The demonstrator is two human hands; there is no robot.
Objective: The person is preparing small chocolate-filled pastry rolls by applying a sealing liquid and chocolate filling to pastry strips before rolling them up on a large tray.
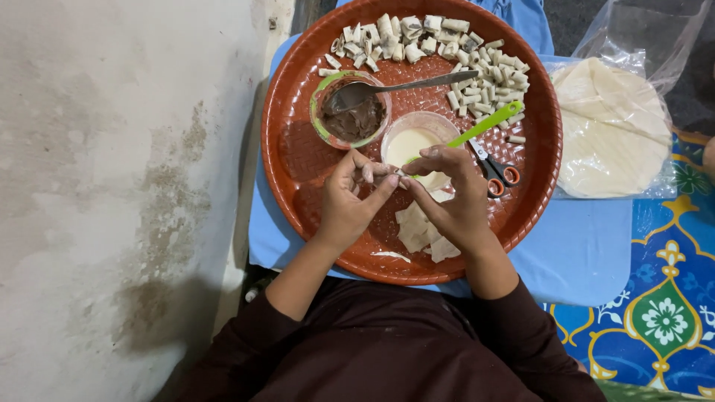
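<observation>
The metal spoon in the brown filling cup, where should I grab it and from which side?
Grip the spoon by its bare handle end, coming from the right, over the pile of rolled pieces. Its bowl lies in the filling cup, while the handle juts past the rim, clean and free.

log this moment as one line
left hand: pinching small dough roll | right hand: pinching same roll | under hands: red tray, dough squares | nearby: chocolate bowl, white liquid cup
</observation>
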